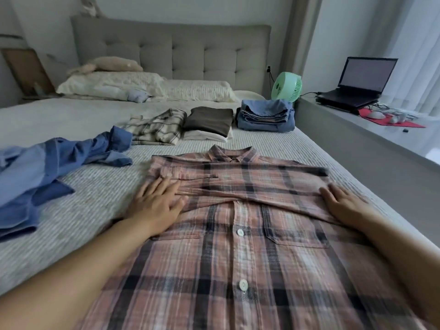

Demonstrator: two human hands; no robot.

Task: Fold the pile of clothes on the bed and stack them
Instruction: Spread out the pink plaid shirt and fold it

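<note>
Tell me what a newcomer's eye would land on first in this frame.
The pink plaid shirt fills the foreground of the bed, front up, sleeves folded across it, with the left hand and right hand pressing flat on either side. To its left lies a crumpled blue shirt; behind it sit three folded stacks.

Soft, even daylight from the sheer white curtains (414, 44), right of the grey tufted fabric headboard (171, 53). Faint, diffuse shadows only; no glare. Slight overall softness, with motion blur on the pink-and-black plaid cotton shirt (238, 258) below the headboard. Wide-angle bending toward frame edges.
</note>
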